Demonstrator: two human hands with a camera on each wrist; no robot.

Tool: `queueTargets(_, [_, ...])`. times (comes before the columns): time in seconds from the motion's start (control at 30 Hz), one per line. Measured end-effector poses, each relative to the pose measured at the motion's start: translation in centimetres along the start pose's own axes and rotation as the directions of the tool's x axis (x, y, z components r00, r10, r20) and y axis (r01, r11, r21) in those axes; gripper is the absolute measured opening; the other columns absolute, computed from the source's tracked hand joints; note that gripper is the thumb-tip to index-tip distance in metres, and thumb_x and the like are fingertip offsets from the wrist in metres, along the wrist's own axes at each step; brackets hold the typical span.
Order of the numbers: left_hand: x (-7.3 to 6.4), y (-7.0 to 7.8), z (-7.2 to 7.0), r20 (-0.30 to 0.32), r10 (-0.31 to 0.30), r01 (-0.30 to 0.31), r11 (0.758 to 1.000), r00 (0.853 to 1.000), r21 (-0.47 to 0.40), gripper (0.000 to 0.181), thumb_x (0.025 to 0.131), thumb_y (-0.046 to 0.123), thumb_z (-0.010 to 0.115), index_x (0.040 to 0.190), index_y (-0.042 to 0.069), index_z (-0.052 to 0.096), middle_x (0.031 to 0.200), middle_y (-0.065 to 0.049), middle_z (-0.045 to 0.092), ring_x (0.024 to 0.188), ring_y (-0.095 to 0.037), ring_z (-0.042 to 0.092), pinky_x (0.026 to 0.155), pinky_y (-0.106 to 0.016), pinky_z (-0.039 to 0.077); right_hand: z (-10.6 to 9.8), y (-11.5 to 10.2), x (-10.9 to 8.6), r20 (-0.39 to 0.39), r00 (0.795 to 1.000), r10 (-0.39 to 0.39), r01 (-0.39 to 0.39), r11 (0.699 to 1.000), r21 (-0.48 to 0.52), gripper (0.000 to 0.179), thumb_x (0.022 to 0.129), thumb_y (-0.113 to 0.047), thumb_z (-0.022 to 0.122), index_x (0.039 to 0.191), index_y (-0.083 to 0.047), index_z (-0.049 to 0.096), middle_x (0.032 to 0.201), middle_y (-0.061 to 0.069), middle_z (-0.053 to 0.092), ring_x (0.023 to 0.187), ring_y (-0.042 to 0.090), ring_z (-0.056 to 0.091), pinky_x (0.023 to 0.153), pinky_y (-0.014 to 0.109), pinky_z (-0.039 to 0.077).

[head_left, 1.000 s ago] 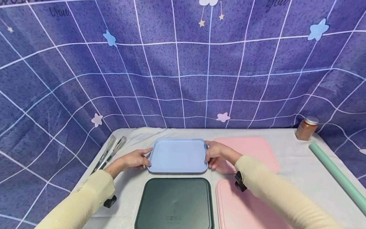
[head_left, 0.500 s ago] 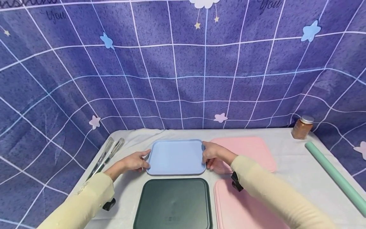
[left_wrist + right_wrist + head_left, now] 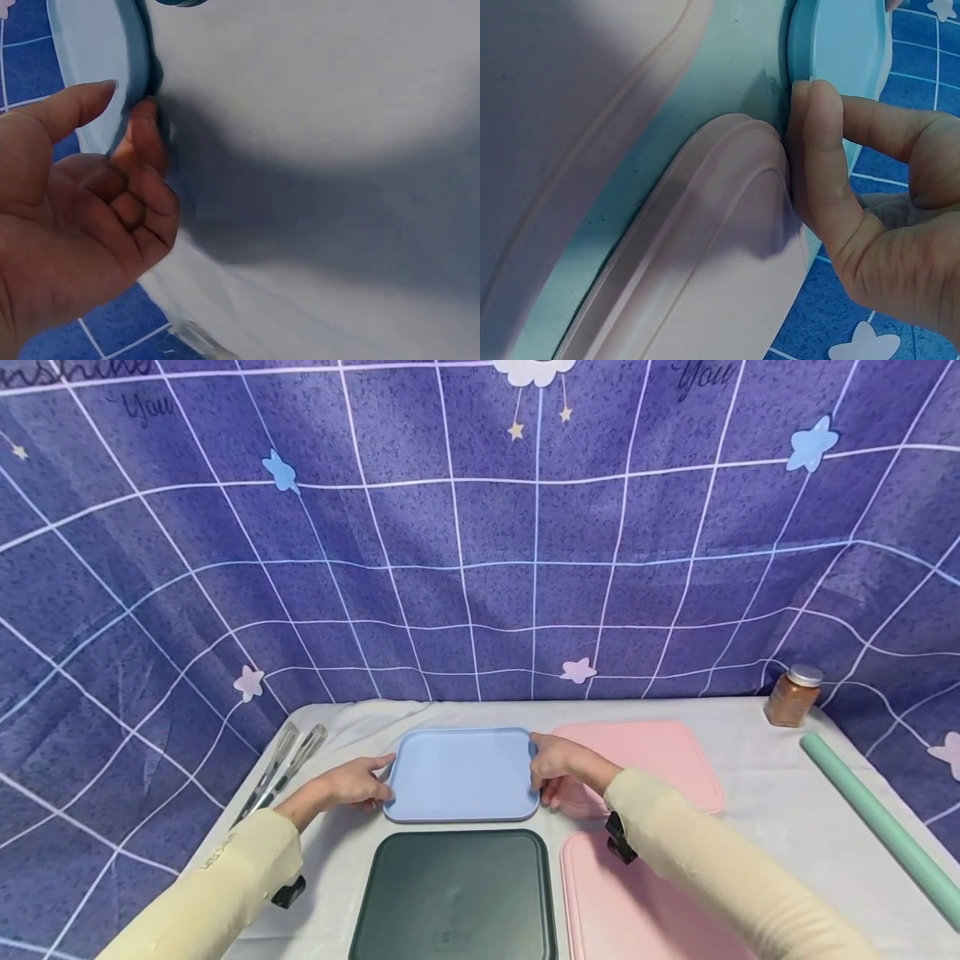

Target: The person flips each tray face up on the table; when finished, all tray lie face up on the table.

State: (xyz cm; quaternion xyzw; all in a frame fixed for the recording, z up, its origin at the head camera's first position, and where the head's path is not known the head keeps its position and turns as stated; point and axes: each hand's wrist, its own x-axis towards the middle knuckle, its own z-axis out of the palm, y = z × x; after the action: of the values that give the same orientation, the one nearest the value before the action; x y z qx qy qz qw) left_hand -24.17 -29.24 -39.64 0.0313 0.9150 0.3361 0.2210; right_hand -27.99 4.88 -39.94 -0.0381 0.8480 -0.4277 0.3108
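A light blue rectangular tray (image 3: 462, 775) with a raised rim lies at the back of the white-covered table. My left hand (image 3: 358, 782) holds its left edge; in the left wrist view the thumb is over the rim and the curled fingers lie along the tray's outer side. At the opposite end, my right hand (image 3: 555, 764) pinches the right edge. In the right wrist view its fingertips meet at the blue rim, right beside the corner of a pink board (image 3: 727, 225). A dark green board (image 3: 456, 893) lies just in front of the tray.
Two pink boards, a back one (image 3: 652, 760) and a front one (image 3: 637, 910), lie to the right, partly under my right arm. Metal tongs (image 3: 288, 764) lie far left. A brown-filled jar (image 3: 793, 697) and a green roll (image 3: 877, 822) are at right. A purple curtain (image 3: 480, 543) hangs behind.
The head view has shifted slightly, so everything appears a little further left. Both hands keep their hold on the blue tray, which has not visibly moved among the boards.
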Motion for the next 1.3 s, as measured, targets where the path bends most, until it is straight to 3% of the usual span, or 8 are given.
queueTargets(0.07, [0.1, 0.4, -0.2, -0.034, -0.004, 0.006, 0.999, 0.999, 0.042, 0.084, 0.084, 0.010, 0.066, 0.155, -0.007, 0.024, 0.061, -0.002, 0.061, 0.052, -0.011, 0.049, 0.050, -0.024, 0.036, -0.1, 0.0, -0.1, 0.009, 1.000, -0.009, 0.009, 1.000, 0.012, 0.102, 0.080, 0.010, 0.063, 0.162, -0.008, 0.004, 0.070, 0.018, 0.062, 0.048, 0.020, 0.060, 0.047, 0.032, 0.056])
queueTargets(0.17, [0.2, 1.7, -0.4, -0.129, 0.038, -0.012, 0.981, 0.991, 0.195, 0.075, 0.087, 0.016, 0.063, 0.153, -0.006, 0.033, 0.082, -0.013, 0.072, 0.068, -0.018, 0.062, 0.064, -0.034, 0.051, -0.9, -0.1, -0.6, 0.028, 0.999, -0.036, 0.035, 0.999, 0.029, 0.102, 0.082, 0.005, 0.065, 0.161, -0.007, 0.002, 0.082, 0.021, 0.062, 0.051, 0.021, 0.062, 0.048, 0.032, 0.056])
queueTargets(0.27, [0.3, 3.7, -0.4, -0.224, 0.110, -0.043, 0.957, 0.968, 0.286, 0.068, 0.092, 0.023, 0.061, 0.151, -0.002, 0.039, 0.111, -0.022, 0.071, 0.095, -0.028, 0.067, 0.087, -0.045, 0.053, -2.5, -0.1, -1.6, 0.037, 0.997, -0.071, 0.071, 0.997, -0.008, 0.102, 0.083, -0.003, 0.068, 0.162, -0.008, 0.003, 0.100, 0.024, 0.064, 0.056, 0.021, 0.063, 0.051, 0.034, 0.057])
queueTargets(0.43, [0.8, 7.3, 0.8, -0.253, 0.172, -0.137, 0.979, 0.952, 0.149, 0.065, 0.097, 0.029, 0.059, 0.154, 0.005, 0.038, 0.123, -0.019, 0.067, 0.107, -0.029, 0.063, 0.093, -0.043, 0.051, -6.7, 0.8, -3.9, 0.034, 0.995, -0.092, 0.097, 0.971, -0.217, 0.100, 0.087, -0.022, 0.071, 0.163, -0.015, 0.007, 0.111, 0.018, 0.062, 0.069, 0.019, 0.061, 0.061, 0.042, 0.060])
queueTargets(0.63, [1.7, 11.3, 4.1, -0.098, 0.178, -0.190, 0.973, 0.979, -0.133, 0.064, 0.099, 0.028, 0.057, 0.155, 0.006, 0.035, 0.120, -0.021, 0.068, 0.101, -0.034, 0.068, 0.084, -0.042, 0.055, -12.9, 3.8, -6.8, 0.058, 0.998, 0.000, 0.022, 0.919, -0.395, 0.095, 0.091, -0.034, 0.066, 0.161, -0.009, 0.008, 0.111, 0.025, 0.062, 0.085, 0.026, 0.064, 0.068, 0.049, 0.059])
queueTargets(0.73, [2.4, 12.7, 6.2, 0.009, 0.206, -0.199, 0.957, 0.979, -0.212, 0.064, 0.099, 0.025, 0.057, 0.155, 0.002, 0.035, 0.114, -0.025, 0.069, 0.097, -0.038, 0.070, 0.075, -0.041, 0.057, -15.7, 6.0, -7.7, 0.059, 0.996, 0.063, -0.031, 0.898, -0.438, 0.092, 0.092, -0.035, 0.063, 0.159, -0.003, 0.009, 0.121, 0.028, 0.060, 0.094, 0.034, 0.067, 0.066, 0.051, 0.059])
queueTargets(0.97, [3.9, 14.8, 10.1, 0.160, 0.222, -0.181, 0.955, 0.962, -0.235, 0.070, 0.097, 0.023, 0.057, 0.157, 0.000, 0.028, 0.105, -0.022, 0.072, 0.078, -0.022, 0.069, 0.065, -0.032, 0.056, -19.6, 10.8, -8.7, 0.047, 0.985, 0.167, -0.139, 0.924, -0.356, 0.094, 0.094, -0.034, 0.061, 0.157, 0.001, 0.000, 0.115, 0.026, 0.057, 0.090, 0.033, 0.065, 0.067, 0.050, 0.059])
queueTargets(1.3, [4.8, 16.3, 12.6, 0.259, 0.171, -0.134, 0.979, 0.951, -0.155, 0.075, 0.097, 0.023, 0.057, 0.159, 0.003, 0.021, 0.076, -0.013, 0.071, 0.056, -0.012, 0.056, 0.052, -0.022, 0.043, -19.9, 14.8, -7.9, 0.090, 0.980, 0.177, -0.166, 0.979, -0.118, 0.101, 0.095, -0.036, 0.065, 0.158, -0.001, -0.006, 0.092, 0.010, 0.061, 0.073, 0.021, 0.065, 0.060, 0.038, 0.059])
